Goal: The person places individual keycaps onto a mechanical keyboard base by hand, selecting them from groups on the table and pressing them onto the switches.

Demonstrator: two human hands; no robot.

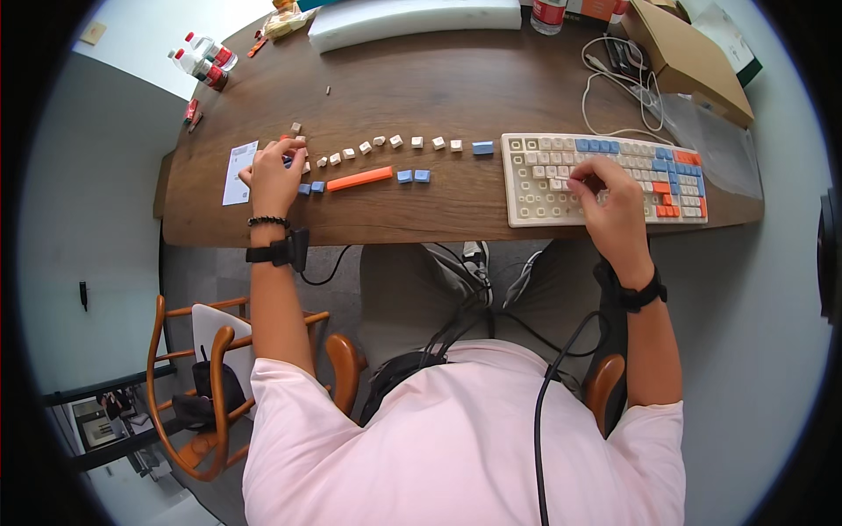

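Note:
A cream keyboard [517, 206] lies on the right of the desk, with white, blue and orange keycaps on part of it and bare switch sockets along its left and lower rows. My right hand [612, 202] is over its middle, thumb and forefinger closed on a white keycap at the lower edge of the capped rows. Left of the keyboard, loose white keycaps [396, 141] form a curved row, with a long orange spacebar keycap [360, 179] and several blue keycaps [422, 176] below. At that row's left end my left hand [276, 182] has curled fingers; what they pinch is hidden.
A printed sheet [238, 175] lies beside my left hand. White foam [412, 26] and a bottle [548, 16] stand at the back. A coiled cable [589, 83], a cardboard box [688, 61] and clear plastic [715, 145] are at the right. More bottles [210, 54] stand far left.

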